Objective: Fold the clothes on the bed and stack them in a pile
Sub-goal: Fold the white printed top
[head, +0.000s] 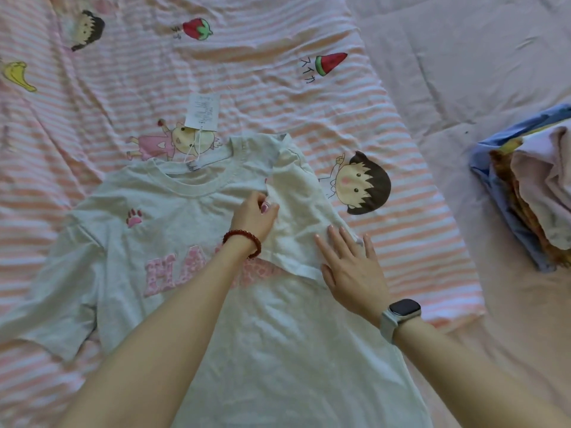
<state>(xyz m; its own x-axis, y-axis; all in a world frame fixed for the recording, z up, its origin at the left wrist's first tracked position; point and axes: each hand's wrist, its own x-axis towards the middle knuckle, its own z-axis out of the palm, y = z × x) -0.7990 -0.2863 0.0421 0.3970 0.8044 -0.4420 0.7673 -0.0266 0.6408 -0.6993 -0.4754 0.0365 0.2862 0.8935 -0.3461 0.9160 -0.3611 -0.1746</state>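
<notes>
A grey tee is lying face up on the striped sheet, its right sleeve folded inward. The right hand is pressing flat on that sleeve, fingers straight. The left hand is pinching the sleeve's edge. A tag is lying beyond the collar. A pile of folded clothes is sitting far right.

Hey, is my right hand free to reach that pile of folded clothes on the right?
Probably yes. The right hand lies flat and open on the t-shirt, holding nothing, and only bare bedding lies between it and the pile.
</notes>
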